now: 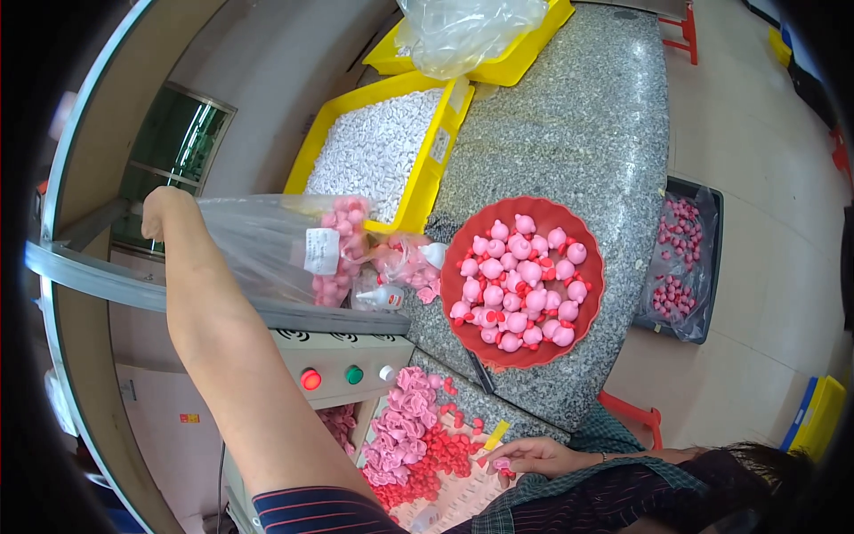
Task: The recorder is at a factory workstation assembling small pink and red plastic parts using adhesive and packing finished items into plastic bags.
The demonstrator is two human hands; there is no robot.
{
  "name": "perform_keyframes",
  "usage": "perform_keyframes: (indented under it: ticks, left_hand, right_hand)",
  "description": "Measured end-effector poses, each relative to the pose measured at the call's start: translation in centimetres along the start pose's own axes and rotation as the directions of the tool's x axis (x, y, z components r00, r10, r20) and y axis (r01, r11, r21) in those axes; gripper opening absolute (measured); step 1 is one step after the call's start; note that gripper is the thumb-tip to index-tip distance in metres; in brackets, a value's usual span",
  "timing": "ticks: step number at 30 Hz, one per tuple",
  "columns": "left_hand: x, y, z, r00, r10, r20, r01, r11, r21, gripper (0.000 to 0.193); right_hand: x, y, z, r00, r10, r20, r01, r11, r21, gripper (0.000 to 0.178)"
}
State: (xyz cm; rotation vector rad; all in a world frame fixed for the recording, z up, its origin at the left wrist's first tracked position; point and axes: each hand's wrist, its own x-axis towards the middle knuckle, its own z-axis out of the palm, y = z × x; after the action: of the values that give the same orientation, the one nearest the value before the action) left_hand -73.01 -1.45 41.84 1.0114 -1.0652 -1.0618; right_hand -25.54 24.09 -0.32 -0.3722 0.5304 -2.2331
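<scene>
The right hand (540,457) pinches a small pink piece (502,464) below the red bowl (547,214). The left hand (164,214) curls far left of the bowl (I cannot tell whether it grips anything). A yellow bin (431,191) sits above-left of the bowl.

Downward head-worn fisheye above the speckled counter (569,133)

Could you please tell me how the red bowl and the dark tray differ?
The red bowl is round with a wavy rim; the dark tray is rectangular. The bowl sits on the stone counter, while the tray sits lower, beside the counter. The tray has a clear plastic liner; the bowl shows none. Both hold many pink pieces.
</scene>
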Motion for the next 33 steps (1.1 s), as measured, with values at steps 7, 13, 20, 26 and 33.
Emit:
perform_keyframes:
  ticks: [7, 13, 20, 26, 33]
  left_hand:
    - [3.2, 4.9, 1.9, 0.800, 0.599, -0.034, -0.558, 0.763, 0.327, 0.025]
    - [2.9, 1.8, -1.7, 0.920, 0.391, -0.012, -0.356, 0.848, 0.392, 0.030]
    - [3.1, -7.2, 2.5, 0.812, 0.515, 0.274, -0.582, 0.690, 0.430, 0.038]
    - [2.3, -9.9, 4.6, -0.039, 0.488, 0.872, -0.923, 0.317, -0.219, 0.045]
    - [-9.5, -15.1, -5.4, -0.103, -0.161, 0.981, -0.904, -0.396, -0.160, 0.075]
  right_hand:
    - [-0.5, 1.7, -1.0, 1.000, -0.015, -0.016, 0.014, 0.993, -0.115, 0.040]
    - [0.2, 1.6, -0.1, 0.998, -0.054, 0.030, 0.055, 0.997, -0.059, 0.040]
    - [0.3, 1.3, -0.9, 0.998, -0.066, 0.017, 0.067, 0.998, -0.021, 0.039]
    - [0.2, 2.1, -0.3, 0.997, -0.074, 0.022, 0.075, 0.996, -0.048, 0.039]
    - [0.0, 1.3, -0.2, 0.997, -0.082, 0.000, 0.082, 0.996, -0.034, 0.038]
